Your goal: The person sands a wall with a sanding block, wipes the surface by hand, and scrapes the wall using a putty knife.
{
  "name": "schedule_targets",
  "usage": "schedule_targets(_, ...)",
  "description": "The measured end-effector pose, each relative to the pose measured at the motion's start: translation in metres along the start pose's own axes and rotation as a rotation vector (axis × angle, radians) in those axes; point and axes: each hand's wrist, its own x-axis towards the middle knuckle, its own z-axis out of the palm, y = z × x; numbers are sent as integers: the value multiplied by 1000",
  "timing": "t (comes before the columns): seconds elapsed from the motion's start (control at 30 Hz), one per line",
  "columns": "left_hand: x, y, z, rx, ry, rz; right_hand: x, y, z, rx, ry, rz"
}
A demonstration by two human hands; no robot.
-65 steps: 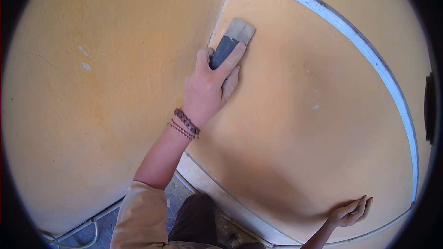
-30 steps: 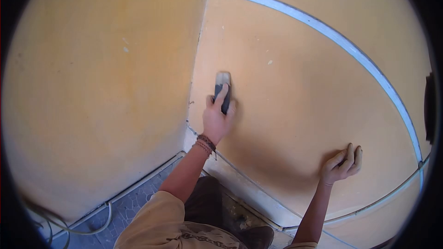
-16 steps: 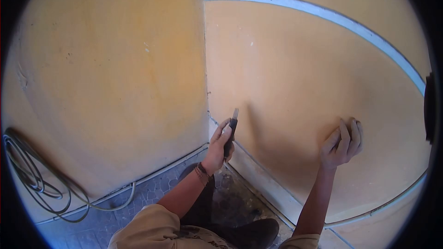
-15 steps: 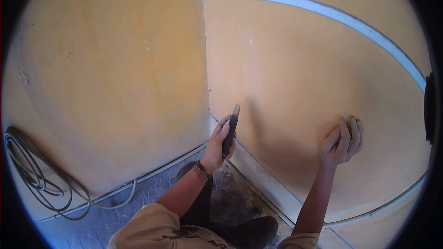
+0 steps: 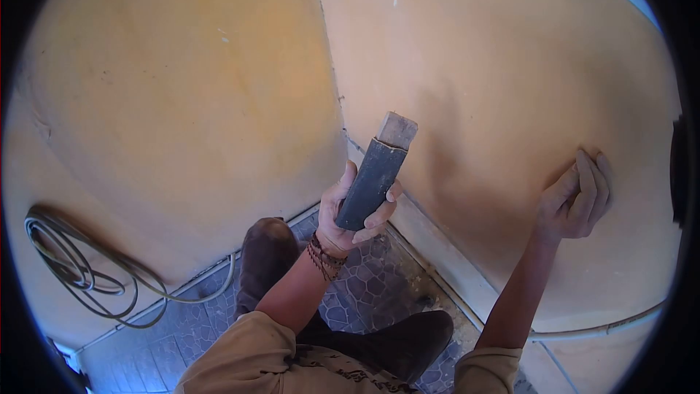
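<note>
My left hand [image 5: 350,211] is wrapped around a sanding block [image 5: 373,182], a flat wooden strip in a dark sleeve that looks like sandpaper. The bare greyish end of the wood sticks out at the top. The block is tilted, its broad face toward me, apart from the wall. On the right, my right hand [image 5: 576,193] is at the pale orange wall [image 5: 496,87], fingers loosely bent and a little apart, with greyish dust on them. Its fingertips seem to rest on the wall; nothing shows in it, though the palm is partly hidden.
A coiled hose [image 5: 80,270] lies at the left against the yellowish wall [image 5: 182,138]. Two walls meet in a corner ahead of me. A ledge [image 5: 445,248] runs along the right wall's foot above the patterned floor tiles [image 5: 357,277]. My bent knees [image 5: 270,248] are below.
The sanding block has turned from edge-on to broad face toward me and come up closer. My right hand sits slightly higher and further right in view; the camera has tilted down.
</note>
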Motion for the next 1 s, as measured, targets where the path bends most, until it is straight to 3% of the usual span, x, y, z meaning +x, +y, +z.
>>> schedule_targets(0.23,5,0,-25,-77,-58,-84,-4,-3,4,-46,4,31)
schedule_targets(0.47,15,26,-38,12,79,-172,-6,8,-6,-284,-142,-142)
schedule_targets(0.53,22,37,-35,-44,201,-227,-12,-11,-1,-301,-116,-32)
schedule_targets(0.63,22,50,-77,42,57,-278,-38,-65,2,-133,-161,257)
schedule_targets(0.67,22,53,-88,87,99,-306,-50,-89,0,-45,-187,379)
schedule_targets(0.8,16,57,-120,239,229,-382,-67,-176,20,310,-791,473)
schedule_targets(0.87,11,61,-133,335,226,-420,-77,-194,44,416,-867,560)
schedule_targets(0.93,16,73,-143,473,149,-479,-87,-213,62,582,-867,979)
schedule_targets(1.0,19,86,-146,588,92,-469,-95,-214,66,621,-1067,1138)
